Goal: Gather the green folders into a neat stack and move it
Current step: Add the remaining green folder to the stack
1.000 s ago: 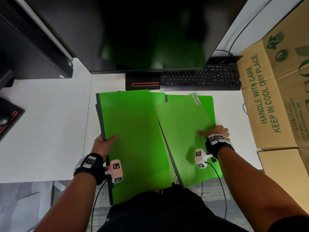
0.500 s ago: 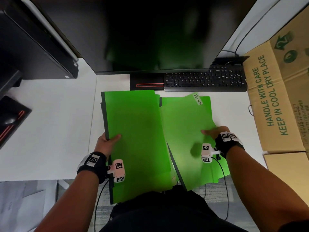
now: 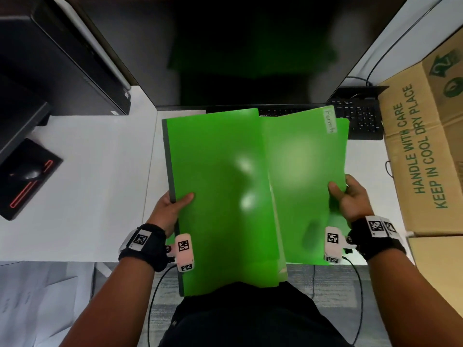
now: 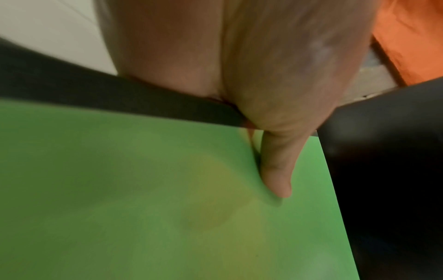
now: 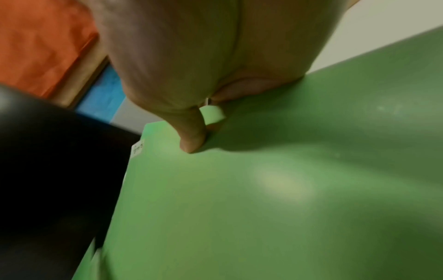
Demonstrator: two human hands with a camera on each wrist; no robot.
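The white bench [image 3: 95, 171] carries a dark monitor [image 3: 238, 51] at its far edge, a black keyboard [image 3: 360, 118] partly covered by the folders, a black computer case [image 3: 50, 58] at the far left, a mouse on a black pad [image 3: 27, 176] at the left edge, and a cardboard box [image 3: 426, 151] printed "HANDLE WITH CARE" at your right. Your left hand [image 3: 170, 209] grips the left green folder [image 3: 215, 196] at its dark spine edge: the thumb lies flat on the top cover, as the left wrist view confirms, and the remaining fingers are hidden underneath. Your right hand [image 3: 350, 199] grips the right green folder [image 3: 305, 186] at its right edge, thumb pressed on the cover and fingers curled behind the edge. The right folder bears a white handwritten label [image 3: 329, 121] near its far right corner; the writing is too blurred to read with certainty. A further green edge shows behind the right folder at its right side. The two folders sit side by side, the left one overlapping the inner edge of the right one along the centre line. Both folders extend past the near edge of the bench toward your body, over dark clothing [image 3: 250, 319]. Whether the folders rest on the bench or are raised off it cannot be determined from these views.
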